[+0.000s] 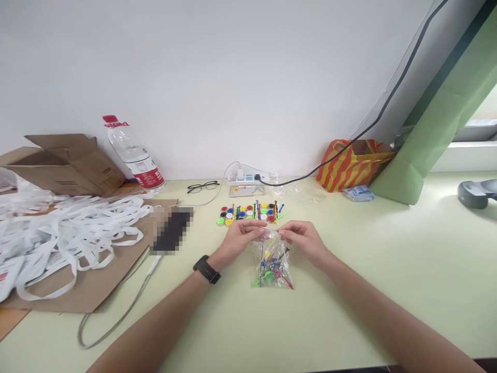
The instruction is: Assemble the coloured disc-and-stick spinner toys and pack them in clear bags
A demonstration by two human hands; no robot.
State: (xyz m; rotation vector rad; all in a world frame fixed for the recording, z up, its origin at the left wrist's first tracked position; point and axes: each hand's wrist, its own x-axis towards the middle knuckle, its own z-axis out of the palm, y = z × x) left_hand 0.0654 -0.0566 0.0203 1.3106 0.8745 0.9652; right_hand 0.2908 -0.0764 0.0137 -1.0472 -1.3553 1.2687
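Note:
A clear plastic bag (285,272) hangs or lies on the table in front of me, with coloured sticks and round pieces inside, among them a green one and a dark one. My left hand (244,237) pinches the bag's top edge at its left corner. Opposite it, my right hand (303,238) grips the top edge between thumb and fingers. Just beyond both hands, small round caps (248,209) in red, blue, yellow, white, black and green lie in rows, with coloured plastic sticks (257,210) between them.
Left are white straps (77,233) on cardboard, an open carton (66,160), a large bottle (135,158) and a blurred dark device (173,230) on a cable. Glasses (203,186), a power strip (246,177), a striped bag (345,168) and a blue packet (359,194) line the back.

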